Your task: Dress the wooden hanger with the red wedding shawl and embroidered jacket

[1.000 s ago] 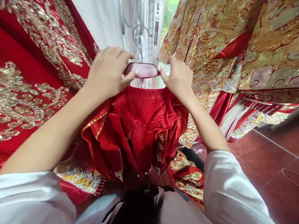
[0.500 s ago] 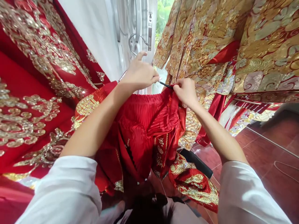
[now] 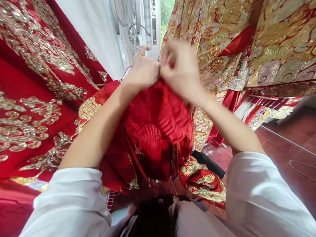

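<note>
My left hand (image 3: 145,70) is closed around a hanger, whose metal hook (image 3: 132,36) stands up behind it. My right hand (image 3: 181,70), blurred by motion, is pinched close beside the left fingers, at the gathered top of a red pleated garment (image 3: 160,121). That garment hangs bunched below both hands, and its waist edge is mostly hidden by them. Behind my left forearm, a red piece with gold embroidery (image 3: 90,108) hangs near the hanger's left side. The exact grip of my right fingertips is smeared.
A red garment with beaded patterns (image 3: 32,121) hangs at left. Gold patterned garments (image 3: 222,49) hang at right. Ahead is a white door edge with a lock plate (image 3: 154,23). A black object (image 3: 209,164) and gold-embroidered red cloth (image 3: 204,184) lie low, near the tiled floor (image 3: 278,151).
My right hand has moved left, up against my left hand, bringing the garment's top along. The cloth is now bunched, and the thin black bar between the hands is hidden.
</note>
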Motion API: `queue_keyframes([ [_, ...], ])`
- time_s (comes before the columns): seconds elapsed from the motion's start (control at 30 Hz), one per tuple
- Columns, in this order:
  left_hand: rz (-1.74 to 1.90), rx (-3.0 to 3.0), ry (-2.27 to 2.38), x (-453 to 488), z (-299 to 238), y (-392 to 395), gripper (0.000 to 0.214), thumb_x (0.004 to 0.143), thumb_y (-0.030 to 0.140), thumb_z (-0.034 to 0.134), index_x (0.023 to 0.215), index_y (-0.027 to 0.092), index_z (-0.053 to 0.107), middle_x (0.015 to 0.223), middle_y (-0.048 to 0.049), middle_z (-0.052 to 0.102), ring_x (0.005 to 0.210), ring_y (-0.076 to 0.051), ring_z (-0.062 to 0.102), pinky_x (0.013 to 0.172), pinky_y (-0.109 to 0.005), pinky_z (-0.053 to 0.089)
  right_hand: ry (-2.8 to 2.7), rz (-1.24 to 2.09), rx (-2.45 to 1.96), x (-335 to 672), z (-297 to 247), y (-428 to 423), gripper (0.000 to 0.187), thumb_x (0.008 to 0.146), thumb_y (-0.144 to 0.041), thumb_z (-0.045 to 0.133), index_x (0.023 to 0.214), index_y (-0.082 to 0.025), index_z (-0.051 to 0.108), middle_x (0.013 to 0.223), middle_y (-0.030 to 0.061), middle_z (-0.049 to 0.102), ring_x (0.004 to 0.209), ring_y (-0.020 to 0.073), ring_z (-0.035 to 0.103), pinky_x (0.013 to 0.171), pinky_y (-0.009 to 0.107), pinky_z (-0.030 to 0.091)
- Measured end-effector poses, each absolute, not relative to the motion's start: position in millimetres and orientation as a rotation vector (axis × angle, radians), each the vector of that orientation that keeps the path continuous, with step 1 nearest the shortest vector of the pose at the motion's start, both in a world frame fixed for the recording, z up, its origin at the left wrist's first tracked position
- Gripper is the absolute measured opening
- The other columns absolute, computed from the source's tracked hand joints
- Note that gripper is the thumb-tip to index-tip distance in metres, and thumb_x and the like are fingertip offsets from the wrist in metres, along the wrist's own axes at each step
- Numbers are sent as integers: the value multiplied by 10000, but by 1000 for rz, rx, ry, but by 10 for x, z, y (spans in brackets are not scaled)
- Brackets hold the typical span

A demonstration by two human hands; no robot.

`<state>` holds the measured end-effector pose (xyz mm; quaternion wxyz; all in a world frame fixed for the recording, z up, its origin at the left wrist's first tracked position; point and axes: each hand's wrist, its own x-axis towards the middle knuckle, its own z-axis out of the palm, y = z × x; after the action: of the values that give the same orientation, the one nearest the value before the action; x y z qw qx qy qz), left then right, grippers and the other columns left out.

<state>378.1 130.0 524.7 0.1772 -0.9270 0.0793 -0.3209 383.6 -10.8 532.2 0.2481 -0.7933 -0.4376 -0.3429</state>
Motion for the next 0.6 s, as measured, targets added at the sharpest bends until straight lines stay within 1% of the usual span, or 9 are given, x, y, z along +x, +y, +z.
queue_keyframes([
  [0.03, -917, -2638, 246, 3783, 5241, 1311, 336, 811, 201, 370, 776, 183, 703, 680, -56, 668, 652, -191, 567, 1087, -400, 183, -1252, -854, -2340, 3727, 5099, -89, 257, 805, -63, 383, 959, -141, 573, 874, 85, 651, 769, 200, 595, 679, 301, 420],
  [0.07, -935, -2650, 281, 3789, 5234, 1327, 356, 823, 231, 357, 812, 196, 711, 688, -47, 671, 654, -189, 557, 1091, -405, 168, -1316, -743, -2514, 3654, 4868, -73, 296, 823, -82, 367, 1038, -145, 559, 794, 87, 649, 690, 224, 594, 609, 313, 406],
  [0.13, -980, -2673, 359, 3809, 5218, 1362, 421, 858, 335, 316, 904, 225, 720, 722, -36, 683, 683, -189, 550, 1102, -424, 126, -1382, -656, -2664, 3617, 4461, -64, 338, 869, -89, 309, 1093, -158, 553, 865, 122, 649, 723, 237, 607, 578, 307, 384],
  [0.23, -996, -2753, 434, 3826, 5205, 1401, 448, 848, 418, 323, 991, 250, 712, 788, -31, 701, 738, -189, 553, 1109, -432, 68, -1398, -685, -2576, 3733, 4148, -135, 341, 921, -149, 292, 1173, -164, 522, 950, 122, 649, 796, 218, 615, 605, 285, 387],
  [0.33, -970, -2749, 428, 3794, 5209, 1401, 440, 816, 407, 333, 1007, 275, 707, 821, -22, 707, 740, -193, 551, 1109, -430, 51, -1209, -751, -2348, 3893, 4118, -301, 353, 956, -289, 308, 1249, -165, 461, 908, 80, 661, 774, 187, 610, 651, 267, 407],
  [0.4, -911, -2655, 380, 3748, 5218, 1382, 463, 808, 394, 305, 1029, 288, 698, 831, -15, 706, 733, -197, 543, 1113, -417, 75, -983, -851, -2235, 4019, 4117, -415, 335, 954, -305, 302, 1174, -156, 508, 895, 83, 657, 759, 183, 598, 669, 274, 410],
  [0.47, -849, -2572, 331, 3703, 5228, 1356, 498, 818, 389, 263, 1072, 296, 681, 867, -9, 707, 747, -203, 537, 1116, -400, 92, -821, -893, -2192, 4171, 4069, -492, 282, 935, -289, 336, 1007, -146, 568, 887, 103, 644, 754, 192, 580, 676, 290, 404],
  [0.53, -817, -2544, 302, 3675, 5236, 1334, 521, 829, 391, 233, 1105, 300, 665, 908, -4, 706, 765, -207, 531, 1120, -389, 91, -809, -789, -2186, 4322, 3976, -523, 248, 910, -291, 389, 806, -150, 565, 828, 99, 620, 734, 191, 554, 673, 296, 393],
  [0.6, -810, -2539, 282, 3667, 5238, 1321, 526, 833, 382, 221, 1099, 298, 667, 911, -5, 705, 750, -207, 521, 1121, -388, 85, -879, -520, -2126, 4433, 3872, -531, 276, 890, -316, 431, 669, -167, 505, 706, 58, 569, 661, 163, 509, 635, 280, 379],
])
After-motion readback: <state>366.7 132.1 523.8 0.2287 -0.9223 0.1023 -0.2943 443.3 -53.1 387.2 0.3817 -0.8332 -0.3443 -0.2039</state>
